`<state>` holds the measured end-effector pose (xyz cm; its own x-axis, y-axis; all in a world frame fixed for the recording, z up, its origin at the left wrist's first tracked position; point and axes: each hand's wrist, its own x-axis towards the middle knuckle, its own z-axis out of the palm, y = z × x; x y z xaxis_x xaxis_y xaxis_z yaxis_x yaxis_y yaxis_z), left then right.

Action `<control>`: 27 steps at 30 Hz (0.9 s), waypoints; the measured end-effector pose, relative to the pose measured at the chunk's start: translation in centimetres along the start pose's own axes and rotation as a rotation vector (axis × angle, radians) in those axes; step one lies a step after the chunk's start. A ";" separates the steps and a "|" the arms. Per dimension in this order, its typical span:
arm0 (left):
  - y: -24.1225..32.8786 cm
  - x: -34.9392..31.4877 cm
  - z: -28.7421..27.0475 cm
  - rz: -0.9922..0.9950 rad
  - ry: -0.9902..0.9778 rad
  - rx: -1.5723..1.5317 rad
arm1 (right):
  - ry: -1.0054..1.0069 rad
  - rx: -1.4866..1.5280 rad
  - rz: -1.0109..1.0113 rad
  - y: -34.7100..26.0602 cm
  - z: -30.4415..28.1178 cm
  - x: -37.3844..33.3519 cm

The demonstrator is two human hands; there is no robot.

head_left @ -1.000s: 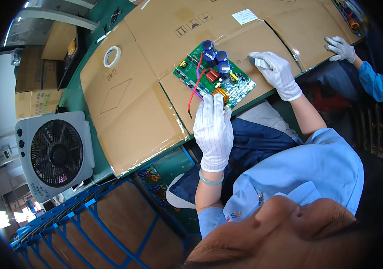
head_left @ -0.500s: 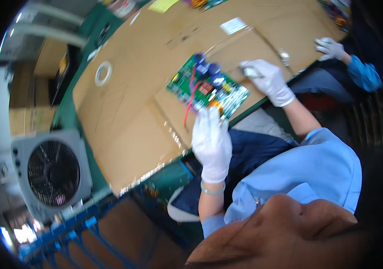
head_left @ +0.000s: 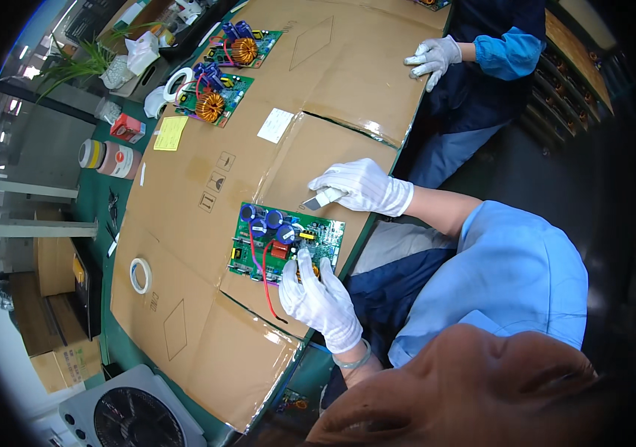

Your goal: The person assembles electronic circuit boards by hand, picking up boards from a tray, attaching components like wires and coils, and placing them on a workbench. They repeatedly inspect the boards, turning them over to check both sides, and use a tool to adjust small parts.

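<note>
Here's the green circuit board (head_left: 292, 243), component side up on brown cardboard (head_left: 191, 287), 4 blue capacitors (head_left: 274, 219) clustered toward its upper left, a red lead (head_left: 266, 287) trailing over the lower edge, the copper-wound coil (head_left: 315, 271) partly covered! And just beyond the upper edge, a small white block (head_left: 325, 197), held tilted, dark grey end pointing down-left.

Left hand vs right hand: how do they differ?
Left hand has its fingers over the circuit board; right hand is beside it. Right hand holds a grey-and-white object; left hand shows none. Left hand has a pale wrist bracelet; right hand doesn't. Both are white-gloved.
</note>
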<state>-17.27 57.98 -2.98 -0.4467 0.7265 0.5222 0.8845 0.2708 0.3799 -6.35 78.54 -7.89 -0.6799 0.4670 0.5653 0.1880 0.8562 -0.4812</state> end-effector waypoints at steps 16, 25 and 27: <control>-0.1 0.1 0.7 0.056 0.090 0.038 | 0.009 0.042 0.040 0.0 -0.1 0.0; 0.0 0.1 0.6 0.040 0.092 0.028 | 0.021 0.043 0.040 -0.2 -0.1 0.1; 0.1 0.1 0.7 0.040 0.093 0.020 | 0.013 0.031 0.045 -0.1 -0.2 0.0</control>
<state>-17.14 58.52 -3.42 -0.4208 0.6755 0.6055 0.9039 0.2557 0.3429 -6.23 78.47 -7.68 -0.6620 0.5076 0.5515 0.1960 0.8274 -0.5263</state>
